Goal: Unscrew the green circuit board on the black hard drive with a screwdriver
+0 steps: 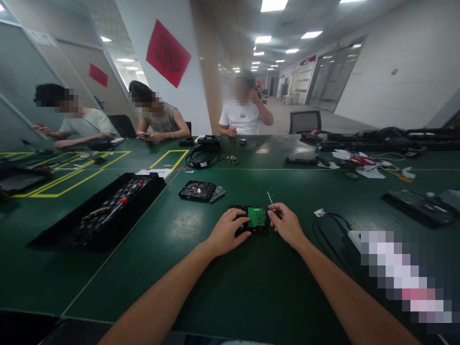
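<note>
A hard drive with a green circuit board facing up lies on the green table in front of me. My left hand grips its left part, fingers over the top and thumb along the near edge. Beside the drive's right end, my right hand is closed around a thin screwdriver, its metal shaft pointing up and away. Tiny bits, perhaps screws, lie on the table near the shaft; they are too small to tell. Another opened drive sits farther left, with a loose circuit board against it.
A long black tray of parts stands left. To the right are a power strip with a cable and another drive. Cables and tools lie along the back. Three people sit across the table.
</note>
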The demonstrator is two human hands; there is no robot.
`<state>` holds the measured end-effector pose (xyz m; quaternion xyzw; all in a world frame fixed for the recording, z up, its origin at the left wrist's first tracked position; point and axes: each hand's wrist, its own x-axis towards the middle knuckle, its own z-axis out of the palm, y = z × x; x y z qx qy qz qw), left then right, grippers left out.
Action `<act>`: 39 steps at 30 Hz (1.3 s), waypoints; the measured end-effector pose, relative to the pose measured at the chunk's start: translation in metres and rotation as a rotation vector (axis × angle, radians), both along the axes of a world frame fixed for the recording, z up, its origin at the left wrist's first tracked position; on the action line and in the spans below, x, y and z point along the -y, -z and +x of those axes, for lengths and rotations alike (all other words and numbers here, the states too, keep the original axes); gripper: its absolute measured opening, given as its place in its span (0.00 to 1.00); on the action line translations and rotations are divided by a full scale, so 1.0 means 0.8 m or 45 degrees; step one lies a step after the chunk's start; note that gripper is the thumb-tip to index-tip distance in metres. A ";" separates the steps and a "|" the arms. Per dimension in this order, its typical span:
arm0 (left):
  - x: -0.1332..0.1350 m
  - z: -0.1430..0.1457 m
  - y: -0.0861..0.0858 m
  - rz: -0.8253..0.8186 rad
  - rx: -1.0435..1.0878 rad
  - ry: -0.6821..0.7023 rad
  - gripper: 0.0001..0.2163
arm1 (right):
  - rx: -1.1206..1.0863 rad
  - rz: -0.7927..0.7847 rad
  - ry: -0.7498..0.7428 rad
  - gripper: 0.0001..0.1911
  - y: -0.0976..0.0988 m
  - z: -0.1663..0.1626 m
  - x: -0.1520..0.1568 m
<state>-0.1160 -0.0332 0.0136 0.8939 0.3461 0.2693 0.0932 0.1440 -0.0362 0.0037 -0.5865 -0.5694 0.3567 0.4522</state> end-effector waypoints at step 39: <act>0.022 0.050 -0.015 0.088 -0.322 -0.023 0.31 | -0.037 0.192 0.296 0.22 0.010 0.022 -0.017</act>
